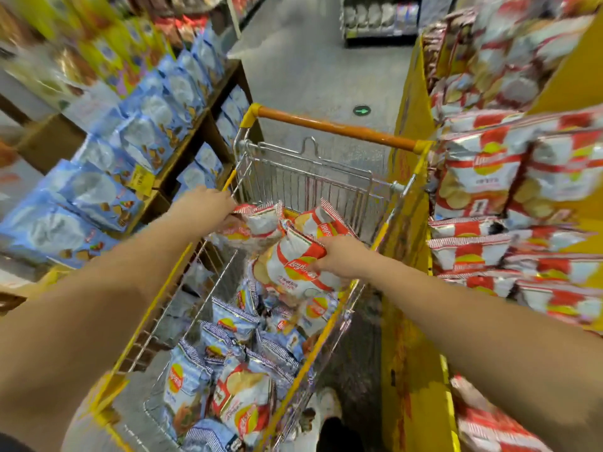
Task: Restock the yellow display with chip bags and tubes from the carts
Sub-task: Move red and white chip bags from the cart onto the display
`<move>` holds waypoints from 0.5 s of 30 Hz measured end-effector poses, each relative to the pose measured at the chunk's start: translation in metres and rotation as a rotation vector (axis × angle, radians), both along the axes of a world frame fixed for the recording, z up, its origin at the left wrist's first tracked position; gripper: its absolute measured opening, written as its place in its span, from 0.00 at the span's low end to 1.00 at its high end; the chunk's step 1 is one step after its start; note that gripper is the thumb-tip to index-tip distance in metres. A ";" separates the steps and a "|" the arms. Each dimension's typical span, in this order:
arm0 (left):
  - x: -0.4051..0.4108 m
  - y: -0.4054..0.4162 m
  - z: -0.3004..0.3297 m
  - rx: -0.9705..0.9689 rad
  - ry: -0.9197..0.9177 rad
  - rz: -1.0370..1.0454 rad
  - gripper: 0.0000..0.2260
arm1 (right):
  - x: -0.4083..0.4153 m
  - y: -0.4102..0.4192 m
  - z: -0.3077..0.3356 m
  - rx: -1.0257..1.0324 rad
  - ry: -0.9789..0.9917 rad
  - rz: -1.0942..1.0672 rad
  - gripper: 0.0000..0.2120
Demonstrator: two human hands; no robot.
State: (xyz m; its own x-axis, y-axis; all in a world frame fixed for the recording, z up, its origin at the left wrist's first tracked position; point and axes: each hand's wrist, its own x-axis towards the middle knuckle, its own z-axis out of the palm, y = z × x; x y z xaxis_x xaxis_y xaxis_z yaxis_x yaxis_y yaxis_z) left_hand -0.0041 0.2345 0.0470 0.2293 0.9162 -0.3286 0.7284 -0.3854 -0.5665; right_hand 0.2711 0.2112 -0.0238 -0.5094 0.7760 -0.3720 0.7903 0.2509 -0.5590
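A person reaches both bare arms into a wire shopping cart point(303, 177) parked in a store aisle. The left hand point(208, 205) grips a red-and-white chip bag point(251, 223) at the cart's far end, near the orange push handle point(336, 127). The right hand point(339, 259) holds a second red-and-white chip bag point(293, 265) just beside it. Below them, blue chip bags point(228, 324) lie heaped in the basket. The yellow display point(411, 370) stands against the cart's right side, its shelves stacked with matching red-and-white bags point(483, 181). Across the aisle, wooden shelving point(192, 148) carries rows of blue packets point(94, 197). A green arrow marker point(361, 110) sits on the grey floor beyond the cart.
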 end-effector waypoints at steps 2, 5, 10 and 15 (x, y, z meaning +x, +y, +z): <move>0.027 -0.014 0.037 0.041 -0.090 0.032 0.18 | 0.023 -0.008 0.035 0.058 0.036 -0.019 0.22; 0.071 -0.033 0.085 0.144 -0.248 0.007 0.16 | 0.070 -0.022 0.088 0.117 0.063 -0.046 0.19; 0.159 -0.059 0.140 0.235 -0.432 -0.038 0.14 | 0.174 -0.053 0.153 0.197 0.023 -0.142 0.14; 0.253 -0.067 0.163 0.152 -0.636 0.004 0.14 | 0.270 -0.087 0.192 0.296 -0.084 -0.205 0.14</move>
